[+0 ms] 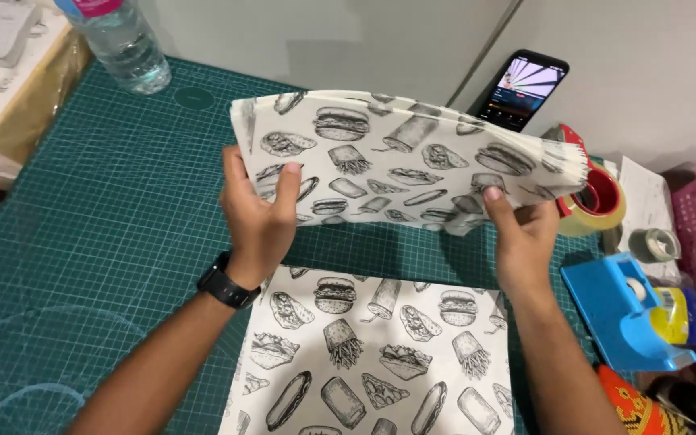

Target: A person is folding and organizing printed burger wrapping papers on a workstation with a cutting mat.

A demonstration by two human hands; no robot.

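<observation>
While both hands grip printed sheets (pixel 412 157), bottle (pixel 118 40) holds water.

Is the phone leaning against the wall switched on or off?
On. The phone stands tilted against the wall, and its screen glows with a bright, colourful picture above a dark lower part.

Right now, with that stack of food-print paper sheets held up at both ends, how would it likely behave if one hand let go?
The stack of printed sheets looks thin and floppy: it bows between the left hand and right hand, so the freed end would probably droop. Its edges fan apart near the right hand, so loose sheets might slide out. It is probably light.
</observation>
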